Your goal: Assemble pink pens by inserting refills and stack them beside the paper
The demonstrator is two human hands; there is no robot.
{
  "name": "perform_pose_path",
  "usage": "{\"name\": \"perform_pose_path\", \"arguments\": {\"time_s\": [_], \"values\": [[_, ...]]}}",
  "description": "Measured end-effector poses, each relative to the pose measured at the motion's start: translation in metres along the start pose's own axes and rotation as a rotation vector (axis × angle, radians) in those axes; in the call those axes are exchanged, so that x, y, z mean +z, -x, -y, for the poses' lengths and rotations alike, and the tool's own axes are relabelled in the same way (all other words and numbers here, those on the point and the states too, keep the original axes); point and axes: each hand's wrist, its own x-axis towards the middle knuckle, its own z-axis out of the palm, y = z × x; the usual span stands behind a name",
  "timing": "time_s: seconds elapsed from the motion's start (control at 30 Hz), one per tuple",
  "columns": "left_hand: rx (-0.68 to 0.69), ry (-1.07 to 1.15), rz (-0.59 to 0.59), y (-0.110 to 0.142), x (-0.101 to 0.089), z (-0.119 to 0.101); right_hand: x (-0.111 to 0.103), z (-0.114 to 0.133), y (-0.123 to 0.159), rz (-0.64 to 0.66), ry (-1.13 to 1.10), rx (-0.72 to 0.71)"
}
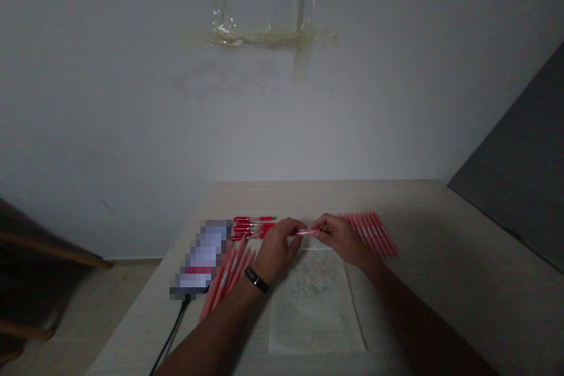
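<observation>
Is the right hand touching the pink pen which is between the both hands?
Touching. The head view shows the right hand gripping the pink pen at its right end with the fingers.

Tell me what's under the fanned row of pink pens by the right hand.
The slim pink plastic pens lie on the pale wood-grain tabletop. Slivers of it show between them; what is directly beneath each pen is covered.

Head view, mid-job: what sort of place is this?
Probably a plain indoor room used as a simple desk workspace: a pale wood-grain tabletop stands against a bare, stained white wall, with rows of slim red-and-pink pens laid out on it.
</observation>
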Motion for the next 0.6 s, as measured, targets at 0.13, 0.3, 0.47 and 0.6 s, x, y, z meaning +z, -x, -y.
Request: {"name": "perform_pose_path", "arguments": {"time_s": [0.13, 0.3, 0.47, 0.6], "values": [[0.017, -0.02, -0.014, -0.0005, -0.0005, -0.0008, 0.0, 0.0021, 0.0, 0.004, -0.01, 0.003], [0.016, -0.038, -0.023, -0.0011, -0.0019, -0.005, -0.0003, 0.0024, -0.0005, -0.02, -0.027, 0.038], [0.021, -0.047, -0.03, -0.0003, -0.0034, -0.0059, -0.0002, 0.0013, -0.0003, -0.014, -0.068, 0.042], [0.026, -0.056, -0.04, -0.0001, -0.0037, -0.0045, 0.0017, 0.0022, 0.0004, 0.036, -0.106, 0.079]]}}
